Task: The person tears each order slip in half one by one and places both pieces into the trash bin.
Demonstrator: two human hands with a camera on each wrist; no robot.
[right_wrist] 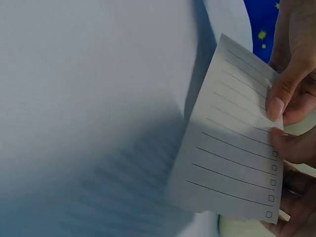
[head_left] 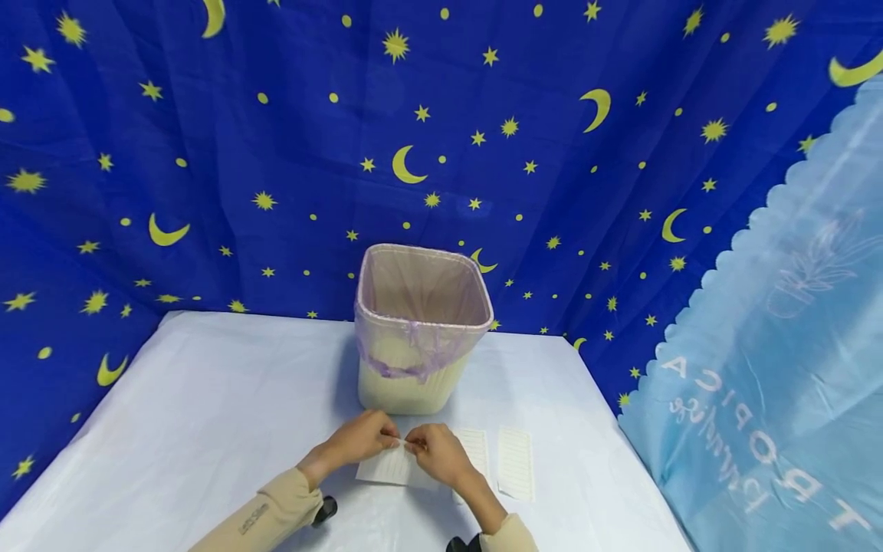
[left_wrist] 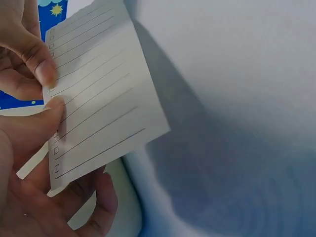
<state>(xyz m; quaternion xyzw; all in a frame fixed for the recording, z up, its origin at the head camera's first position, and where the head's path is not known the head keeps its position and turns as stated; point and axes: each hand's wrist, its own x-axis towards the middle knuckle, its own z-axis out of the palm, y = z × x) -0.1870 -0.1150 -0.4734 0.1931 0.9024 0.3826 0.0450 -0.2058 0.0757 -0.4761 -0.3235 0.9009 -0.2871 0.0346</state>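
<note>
A lined paper checklist sheet [head_left: 388,468] with a column of small boxes along one edge is held up in front of the bin. My left hand [head_left: 364,441] pinches that boxed edge, thumb on the printed face. Close beside it, my right hand [head_left: 441,454] pinches the same edge, and the two thumbs nearly meet. In the left wrist view the sheet [left_wrist: 98,89] has one uneven, torn-looking end, at my right hand's side. The right wrist view shows the sheet [right_wrist: 222,138] in one piece between the thumbs.
A pale bin [head_left: 407,391] with a sheer purple liner [head_left: 414,349] stands just beyond my hands. To the right lie two more lined sheets, one paper sheet [head_left: 516,464] in full view and another sheet [head_left: 476,445] partly behind my right hand. A starry blue curtain hangs behind.
</note>
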